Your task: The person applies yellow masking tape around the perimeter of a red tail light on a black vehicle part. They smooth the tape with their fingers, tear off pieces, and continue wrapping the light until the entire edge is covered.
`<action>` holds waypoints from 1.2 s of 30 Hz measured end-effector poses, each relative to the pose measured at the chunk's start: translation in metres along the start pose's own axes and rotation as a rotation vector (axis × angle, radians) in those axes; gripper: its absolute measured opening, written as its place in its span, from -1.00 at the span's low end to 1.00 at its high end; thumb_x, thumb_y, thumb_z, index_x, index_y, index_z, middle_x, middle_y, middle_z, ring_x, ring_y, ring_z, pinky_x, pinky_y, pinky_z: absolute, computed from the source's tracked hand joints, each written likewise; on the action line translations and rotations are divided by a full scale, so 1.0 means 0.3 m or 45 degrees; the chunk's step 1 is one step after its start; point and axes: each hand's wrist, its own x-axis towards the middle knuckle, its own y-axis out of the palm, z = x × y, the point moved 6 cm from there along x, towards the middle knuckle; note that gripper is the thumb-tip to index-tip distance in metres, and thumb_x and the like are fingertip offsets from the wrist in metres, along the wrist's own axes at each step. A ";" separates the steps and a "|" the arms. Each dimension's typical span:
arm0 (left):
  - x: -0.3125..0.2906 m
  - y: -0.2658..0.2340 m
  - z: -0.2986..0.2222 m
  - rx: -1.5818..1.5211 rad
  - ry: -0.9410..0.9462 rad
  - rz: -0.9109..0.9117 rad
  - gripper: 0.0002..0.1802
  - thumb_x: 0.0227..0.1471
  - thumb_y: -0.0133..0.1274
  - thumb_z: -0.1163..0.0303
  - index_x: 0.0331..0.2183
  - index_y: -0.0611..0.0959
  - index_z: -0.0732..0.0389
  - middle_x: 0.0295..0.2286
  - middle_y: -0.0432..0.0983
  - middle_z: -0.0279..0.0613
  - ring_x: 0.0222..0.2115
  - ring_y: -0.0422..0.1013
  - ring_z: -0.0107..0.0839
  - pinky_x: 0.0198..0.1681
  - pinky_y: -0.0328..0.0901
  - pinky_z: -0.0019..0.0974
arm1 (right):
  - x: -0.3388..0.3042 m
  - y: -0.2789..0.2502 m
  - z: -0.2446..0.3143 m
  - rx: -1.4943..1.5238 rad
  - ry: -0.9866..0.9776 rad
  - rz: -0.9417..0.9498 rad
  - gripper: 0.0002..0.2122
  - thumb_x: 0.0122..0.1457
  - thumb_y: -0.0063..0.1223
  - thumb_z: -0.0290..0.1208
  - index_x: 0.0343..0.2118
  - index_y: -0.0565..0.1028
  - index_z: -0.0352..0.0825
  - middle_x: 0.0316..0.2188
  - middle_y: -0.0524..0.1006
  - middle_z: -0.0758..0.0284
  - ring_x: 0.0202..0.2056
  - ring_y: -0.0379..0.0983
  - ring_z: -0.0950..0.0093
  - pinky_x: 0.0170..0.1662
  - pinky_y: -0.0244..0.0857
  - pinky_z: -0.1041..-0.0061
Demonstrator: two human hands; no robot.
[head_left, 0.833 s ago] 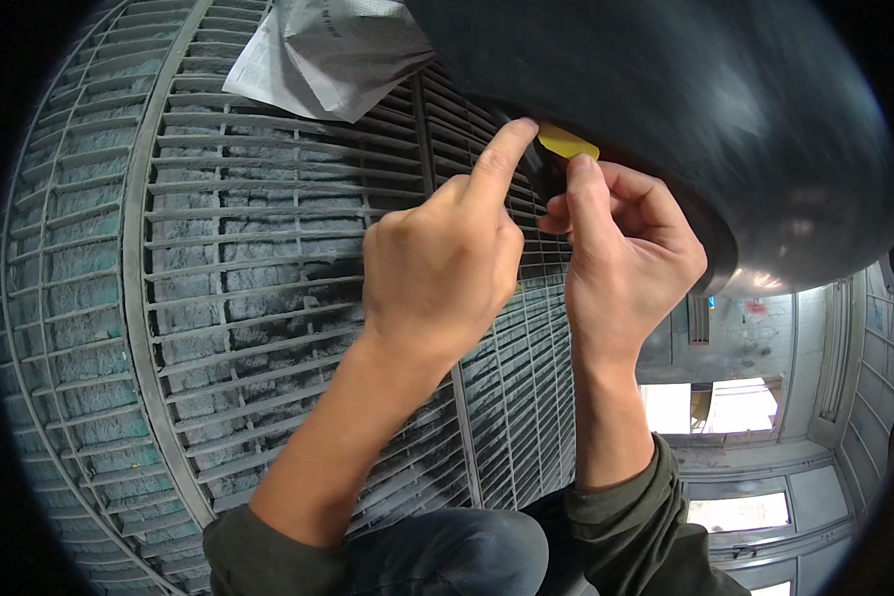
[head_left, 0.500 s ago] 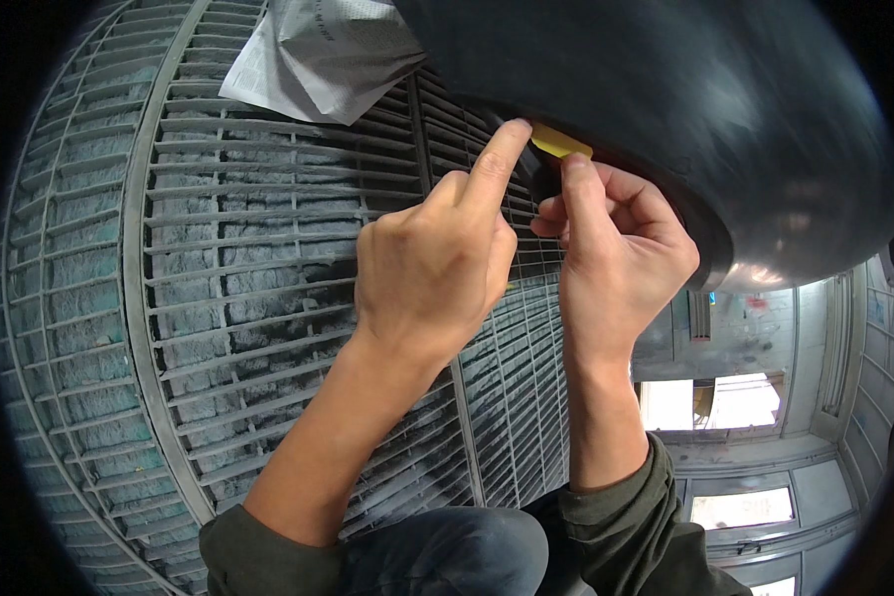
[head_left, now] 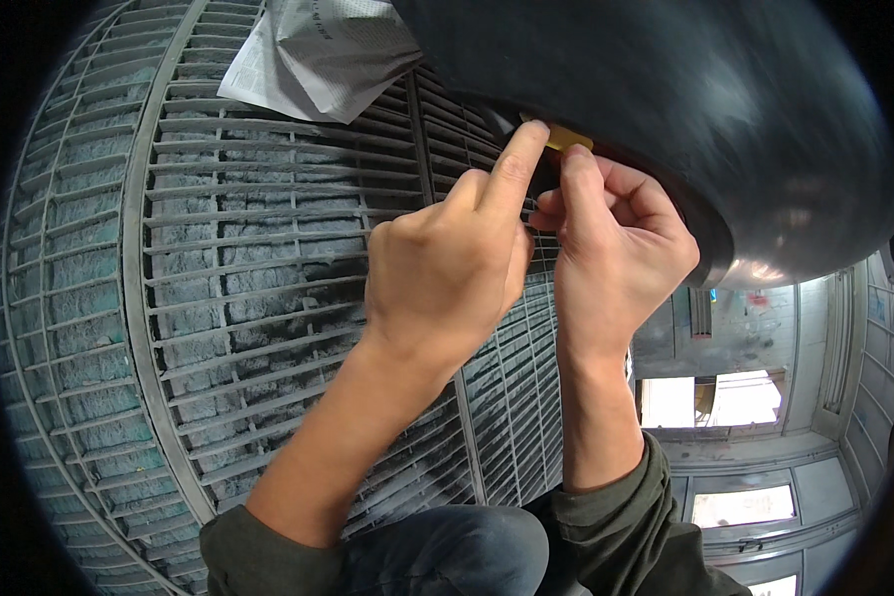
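Observation:
A short yellow strip that looks like masking tape (head_left: 570, 138) lies along the lower edge of a dark, curved, glossy panel (head_left: 666, 99). My right hand (head_left: 621, 233) pinches the strip's right end between thumb and forefinger, with its other fingers curled behind. From the left, my left hand (head_left: 447, 263) reaches up with its index finger stretched out. That fingertip presses at the strip's left end, against the panel edge. The remaining left fingers are folded under, and the left thumb is mostly hidden.
A creased sheet of newspaper (head_left: 323, 60) hangs beside the panel at the upper left. Below is a metal floor grating (head_left: 258, 228) over grey, dusty matting. My bent knee (head_left: 467, 551) shows at the bottom. Bright windows (head_left: 745, 397) stand in a wall at the right.
My left hand has shifted slightly right, its index fingertip moving along the panel edge toward my right hand. Less of the yellow strip shows, and it looks flatter against the edge.

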 end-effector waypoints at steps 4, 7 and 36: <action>-0.006 0.017 -0.006 -0.058 -0.005 -0.009 -0.27 -0.05 0.13 0.44 0.22 0.42 0.04 -0.52 0.57 -0.22 -0.63 0.55 -0.22 -0.57 0.46 -0.17 | 0.002 -0.001 -0.005 0.015 -0.019 -0.005 -0.86 0.16 0.24 -0.54 -0.43 0.59 -0.55 -0.63 0.60 0.31 -0.60 0.51 0.66 -0.49 0.38 0.70; -0.007 0.020 -0.018 -0.095 -0.036 0.009 -0.27 -0.05 0.13 0.45 0.22 0.42 0.05 -0.51 0.59 -0.19 -0.63 0.55 -0.19 -0.57 0.46 -0.16 | 0.003 -0.006 -0.002 -0.015 -0.008 -0.004 -0.86 0.16 0.26 -0.54 -0.42 0.60 -0.55 -0.63 0.61 0.31 -0.59 0.52 0.66 -0.49 0.38 0.70; -0.044 0.075 -0.060 -0.106 0.016 -0.062 -0.11 -0.18 0.16 0.63 0.27 0.36 0.19 -0.69 0.46 -0.27 -0.70 0.47 -0.38 -0.59 0.35 -0.32 | -0.189 -0.467 0.019 -0.061 0.158 0.050 -0.85 0.29 -0.01 -0.64 -0.13 0.48 -0.58 -0.66 0.50 0.28 -0.68 0.44 0.56 -0.59 0.36 0.65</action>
